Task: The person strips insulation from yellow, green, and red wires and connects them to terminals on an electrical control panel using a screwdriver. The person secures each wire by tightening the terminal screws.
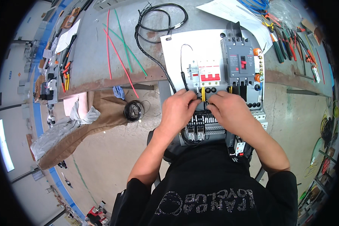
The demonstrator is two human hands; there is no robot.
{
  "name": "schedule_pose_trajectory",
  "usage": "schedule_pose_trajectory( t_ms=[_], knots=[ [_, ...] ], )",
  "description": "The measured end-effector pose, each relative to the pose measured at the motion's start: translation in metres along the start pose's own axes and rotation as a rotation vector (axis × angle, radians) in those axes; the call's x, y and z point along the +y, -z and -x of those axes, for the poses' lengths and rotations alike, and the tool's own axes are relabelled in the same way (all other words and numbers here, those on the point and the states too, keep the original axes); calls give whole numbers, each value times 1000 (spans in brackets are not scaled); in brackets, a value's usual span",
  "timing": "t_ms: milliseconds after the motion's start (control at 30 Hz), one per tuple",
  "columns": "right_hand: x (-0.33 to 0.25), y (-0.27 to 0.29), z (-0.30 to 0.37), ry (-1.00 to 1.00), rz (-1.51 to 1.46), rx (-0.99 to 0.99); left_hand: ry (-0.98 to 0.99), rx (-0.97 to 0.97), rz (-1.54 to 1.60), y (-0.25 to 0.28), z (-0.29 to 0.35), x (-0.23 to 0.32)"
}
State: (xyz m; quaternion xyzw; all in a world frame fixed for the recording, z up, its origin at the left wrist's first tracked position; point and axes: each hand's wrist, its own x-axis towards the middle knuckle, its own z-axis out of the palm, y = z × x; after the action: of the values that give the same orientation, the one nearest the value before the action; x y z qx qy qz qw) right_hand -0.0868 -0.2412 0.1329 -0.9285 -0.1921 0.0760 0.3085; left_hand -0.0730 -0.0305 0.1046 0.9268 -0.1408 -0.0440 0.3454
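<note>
Both my hands work over a light mounting panel (177, 49) fitted with electrical parts. My left hand (180, 110) is closed, thumb and fingers pinched at thin black wires beside a yellow wire bundle (203, 94). Just right of that bundle, my right hand (228, 109) also pinches at a black wire (206, 106); the fingertips partly hide it. Above the hands sit a white breaker with red switches (210, 75) and a narrow breaker (193, 74). A large grey breaker with a red toggle (240, 62) stands to their right. Below are contactor-like blocks (196, 130) and terminal blocks (214, 130).
The panel leans on a grey metal table (94, 56). On it lie red wires (120, 62), green wires (126, 45), a black cable coil (164, 19), paper sheets (229, 13) and several hand tools (286, 43). A person's brown-trousered leg (98, 126) and a dark wire coil (133, 111) are at left.
</note>
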Motion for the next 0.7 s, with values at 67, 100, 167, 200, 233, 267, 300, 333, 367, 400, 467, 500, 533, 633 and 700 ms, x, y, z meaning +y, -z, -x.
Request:
schedule_pose_trajectory(
  t_ms=[67, 100, 167, 200, 233, 267, 300, 333, 367, 400, 467, 500, 533, 633, 700],
  knots=[
    [-3, -5, -2, -24, 30, -2, 6, -22, -4, 1, -1, -1],
    [-4, -7, -5, -23, 46, -10, 7, -24, -5, 1, -1, -1],
    [-5, -13, -8, -21, 78, -24, 7, -29, -7, 1, -2, -2],
    [-3, -17, -10, -10, 72, -10, 3, -20, 10, 0, -2, -3],
    [0, -21, -13, 1, 66, 4, -1, -10, 28, -4, -3, -3],
    [1, -22, -17, 17, 60, 21, -6, 5, 42, -7, -5, -3],
    [0, -21, -20, 16, 84, 8, -36, 28, 15, -11, -7, -6],
    [-1, -20, -18, 15, 107, -3, -43, 38, 40, -13, -6, -7],
    [-3, -19, -19, 18, 127, -7, -60, 18, 34, -8, -7, -5],
    [-3, -18, -17, 5, 108, -5, -79, 2, 26, -1, -9, -3],
    [-6, -9, -14, 8, 75, -11, -43, 109, 38, 18, -15, -7],
    [-9, -2, -11, -2, 60, -16, -33, 196, 5, 28, -20, -17],
    [-12, 5, -9, -13, 44, -21, -25, 282, -26, 42, -26, -27],
    [-16, 17, -1, -15, -98, 35, 213, 494, -198, 98, -58, -71],
    [-20, 24, 2, -24, -143, 49, 401, 486, -169, 129, -85, -100]
  ],
)
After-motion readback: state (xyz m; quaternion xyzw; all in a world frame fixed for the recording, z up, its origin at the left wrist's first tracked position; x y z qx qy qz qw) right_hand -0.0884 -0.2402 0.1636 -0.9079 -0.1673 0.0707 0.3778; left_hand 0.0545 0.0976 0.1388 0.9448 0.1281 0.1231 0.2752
